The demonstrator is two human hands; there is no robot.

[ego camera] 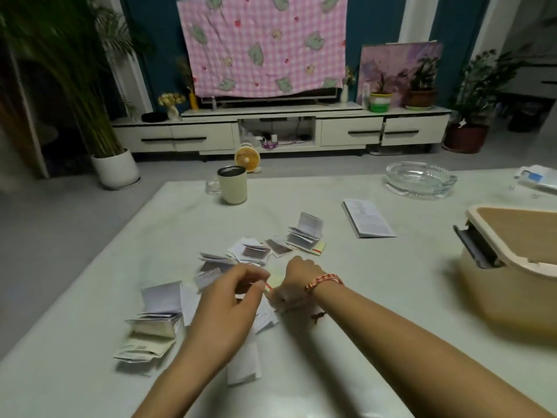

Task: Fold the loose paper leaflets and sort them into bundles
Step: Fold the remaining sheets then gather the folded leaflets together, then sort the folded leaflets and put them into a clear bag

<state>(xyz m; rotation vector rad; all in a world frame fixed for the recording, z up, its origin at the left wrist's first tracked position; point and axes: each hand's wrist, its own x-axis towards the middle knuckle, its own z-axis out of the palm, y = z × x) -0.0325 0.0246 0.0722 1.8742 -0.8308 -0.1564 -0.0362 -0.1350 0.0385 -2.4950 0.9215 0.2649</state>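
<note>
The leaflets (156, 324) are thin matt paper on a glossy counter (391, 267). At two o'clock, the ashtray (421, 180) is clear glass.

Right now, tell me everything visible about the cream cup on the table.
The cream cup stands upright near the table's far edge, left of centre. Matte cream wall, dark rim, metallic-looking inside; no lid, contents hidden. A small clear glass sits at its left; contact unclear.
</note>
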